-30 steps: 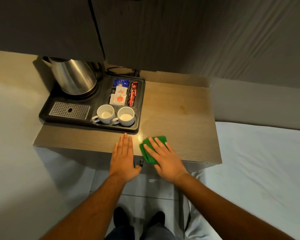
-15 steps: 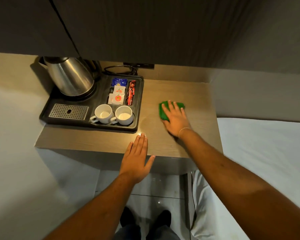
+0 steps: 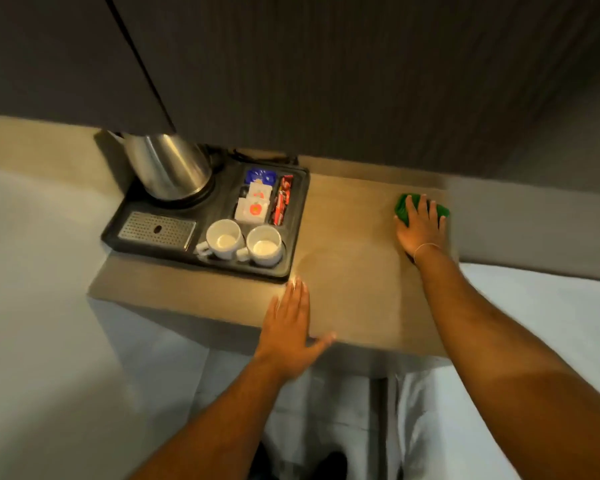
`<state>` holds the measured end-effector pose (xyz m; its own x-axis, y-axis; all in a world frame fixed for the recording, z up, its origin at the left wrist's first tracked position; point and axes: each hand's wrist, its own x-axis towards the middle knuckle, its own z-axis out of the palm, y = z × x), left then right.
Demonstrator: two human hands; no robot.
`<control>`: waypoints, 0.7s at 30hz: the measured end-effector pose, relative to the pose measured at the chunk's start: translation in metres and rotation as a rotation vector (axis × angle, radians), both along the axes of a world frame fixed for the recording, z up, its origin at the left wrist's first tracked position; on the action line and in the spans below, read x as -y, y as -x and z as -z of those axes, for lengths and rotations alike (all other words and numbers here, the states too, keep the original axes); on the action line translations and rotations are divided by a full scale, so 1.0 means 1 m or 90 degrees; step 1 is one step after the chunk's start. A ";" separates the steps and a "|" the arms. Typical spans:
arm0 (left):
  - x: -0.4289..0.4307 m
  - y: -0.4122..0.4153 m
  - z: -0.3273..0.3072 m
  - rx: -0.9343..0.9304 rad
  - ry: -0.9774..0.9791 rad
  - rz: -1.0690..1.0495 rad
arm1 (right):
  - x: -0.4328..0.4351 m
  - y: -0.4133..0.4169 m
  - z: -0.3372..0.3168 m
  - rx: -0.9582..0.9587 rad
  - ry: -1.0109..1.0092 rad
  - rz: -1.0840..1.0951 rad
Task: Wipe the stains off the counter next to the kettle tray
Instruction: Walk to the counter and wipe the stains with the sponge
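The right hand point(image 3: 419, 227) lies flat with its fingers point(image 3: 422, 207) spread wide, pressing a green cloth point(image 3: 403, 208) onto the wooden counter point(image 3: 354, 271) at its far right corner, well apart from the black kettle tray point(image 3: 297, 237); the cloth is pinned under the palm, not pinched, and bunches out on both sides of the hand. The left hand point(image 3: 289, 327) holds nothing: its fingers lie together and its thumb is splayed, braced on the front edge of the counter just beside the tray's near corner. From here the likeliest trouble is the bunched cloth sliding out from under the flat palm, since nothing grips it, or a stroke running over the right-hand edge so close by, which would let the cloth drop off. A wide sweep toward the tray could knock the two white cups point(image 3: 243, 242) or the sachets point(image 3: 257, 206) beside the steel kettle point(image 3: 168, 171). The counter between tray and cloth looks pale brown with a faint glossy sheen near the tray's corner; motion blur makes it impossible to tell whether any stain remains.
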<state>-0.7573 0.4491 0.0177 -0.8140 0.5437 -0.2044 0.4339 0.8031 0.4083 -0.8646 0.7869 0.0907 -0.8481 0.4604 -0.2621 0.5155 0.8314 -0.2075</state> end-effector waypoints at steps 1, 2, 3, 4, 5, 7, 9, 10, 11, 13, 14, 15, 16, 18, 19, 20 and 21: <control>0.001 0.003 0.001 -0.006 -0.005 -0.007 | 0.012 0.022 -0.002 -0.012 -0.010 -0.027; 0.003 0.007 0.001 -0.007 -0.003 -0.013 | 0.028 0.041 -0.004 -0.027 -0.019 -0.065; 0.003 0.009 0.002 0.005 -0.004 -0.016 | 0.048 0.051 -0.007 -0.037 -0.012 -0.116; 0.004 0.011 0.003 0.012 -0.002 -0.011 | 0.069 0.054 -0.008 -0.042 -0.004 -0.184; 0.005 0.012 0.002 0.011 0.000 -0.005 | 0.091 0.050 -0.006 -0.046 0.001 -0.250; 0.005 0.011 0.000 0.017 0.012 0.008 | 0.116 0.018 0.003 -0.046 0.009 -0.319; 0.003 0.014 -0.001 0.024 0.024 0.013 | 0.119 -0.036 0.013 -0.053 0.017 -0.344; 0.004 0.014 -0.001 0.022 0.029 0.015 | 0.118 -0.067 0.019 -0.062 0.027 -0.367; 0.003 0.014 -0.001 0.022 0.032 0.020 | 0.113 -0.100 0.025 -0.063 0.036 -0.394; 0.003 0.016 -0.001 0.029 0.034 0.023 | 0.093 -0.159 0.033 -0.048 0.033 -0.428; 0.002 0.016 -0.001 0.030 0.032 0.023 | 0.075 -0.178 0.034 -0.041 0.020 -0.416; 0.002 0.016 -0.003 0.026 0.029 0.025 | 0.056 -0.187 0.031 -0.039 0.007 -0.376; 0.002 0.015 -0.004 0.024 0.026 0.028 | 0.037 -0.187 0.026 -0.037 -0.005 -0.321; 0.002 0.014 -0.005 0.026 0.030 0.032 | 0.004 -0.165 0.014 -0.044 -0.022 -0.207; 0.002 0.013 -0.005 0.023 0.036 0.032 | -0.009 -0.146 0.008 -0.052 -0.029 -0.156; 0.001 0.013 -0.006 0.018 0.042 0.031 | -0.019 -0.122 0.002 -0.057 -0.034 -0.116; 0.000 0.012 -0.007 0.018 0.045 0.032 | -0.025 -0.097 -0.003 -0.057 -0.032 -0.084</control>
